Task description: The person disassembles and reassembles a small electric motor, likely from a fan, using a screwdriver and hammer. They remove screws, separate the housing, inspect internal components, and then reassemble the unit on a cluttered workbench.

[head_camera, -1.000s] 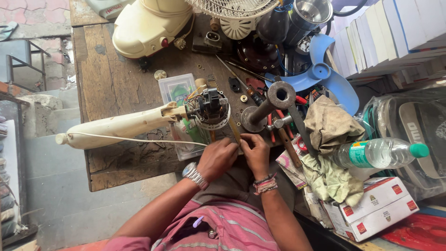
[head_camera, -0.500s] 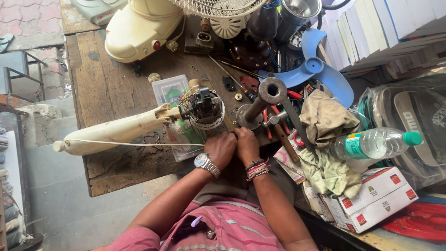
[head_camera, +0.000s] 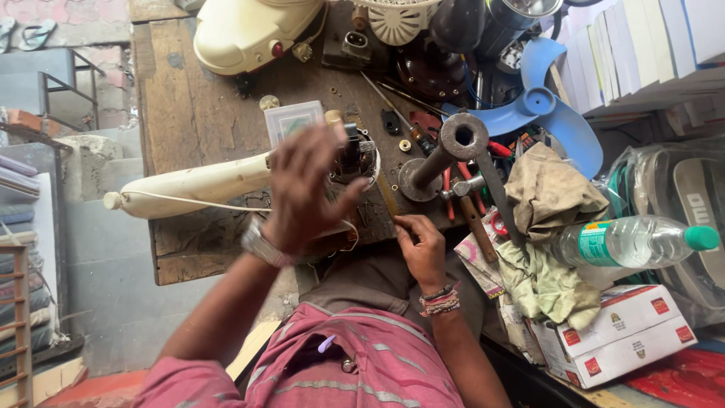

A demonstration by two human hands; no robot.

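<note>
My left hand [head_camera: 302, 195], with a wristwatch, is lifted above the wooden bench [head_camera: 192, 113], blurred, fingers spread and holding nothing. It hovers over a bare fan motor [head_camera: 356, 155] that sits at the end of a cream fan neck [head_camera: 189, 185] lying across the bench. My right hand [head_camera: 421, 245], with bead bracelets at the wrist, rests at the bench's near edge to the right of the motor. Its fingers are curled, and I see nothing in them.
A steel pipe on a round flange [head_camera: 445, 155] stands right of the motor. A blue fan blade [head_camera: 545, 109], rags [head_camera: 555, 193], a water bottle [head_camera: 630, 242], a cardboard box [head_camera: 619, 332], a cream fan base [head_camera: 249, 34] and screwdrivers [head_camera: 393, 102] crowd the bench.
Both hands were together at the motor's near side. Now my left hand has lifted up over the motor with fingers spread, and my right hand has stayed low at the bench edge.
</note>
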